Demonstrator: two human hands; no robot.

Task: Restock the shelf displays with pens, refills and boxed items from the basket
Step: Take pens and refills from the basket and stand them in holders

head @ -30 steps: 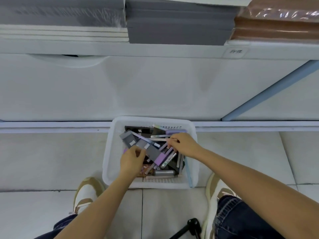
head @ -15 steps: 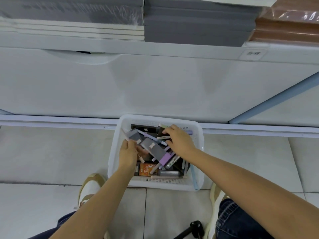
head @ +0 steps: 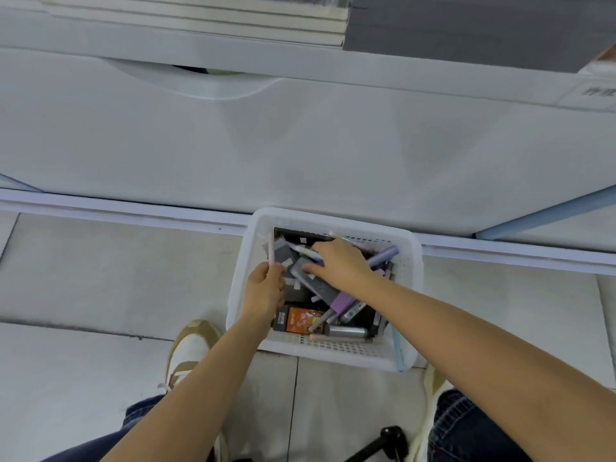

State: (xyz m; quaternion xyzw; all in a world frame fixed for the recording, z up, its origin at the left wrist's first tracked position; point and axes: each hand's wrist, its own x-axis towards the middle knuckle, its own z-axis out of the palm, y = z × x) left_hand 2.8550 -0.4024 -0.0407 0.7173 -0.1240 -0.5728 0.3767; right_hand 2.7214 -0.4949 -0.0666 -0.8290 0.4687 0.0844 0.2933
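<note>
1. The right hand reaches into the white basket and hides the middle of the pile. Its fingertips dip in among the pens. I cannot tell if they grip one or only touch.
2. The left hand pinches a pink pen. The pen points up over the left side of the basket, and its low end is hidden in the fingers.
3. The 2 hands are close together but do not touch.
4. The basket sits on the floor tiles, right up against the bottom of the white shelf unit.
5. A label on the shelf edge is cut off at the right, and its words are too blurry to read.
6. A black thing at the bottom edge is cut off. I cannot tell what it is.
7. The basket is plastic, with round corners and rows of small holes in its walls.
8. Inside lie flat grey boxes with little white stickers, a smooth purple pen, an orange box with a picture on it, and a round silver tube at the front.
9. Up top, a dark grey stack and a white stack of flat things sit side by side, both cut off.
10. The tiles are pale and smooth.
</note>
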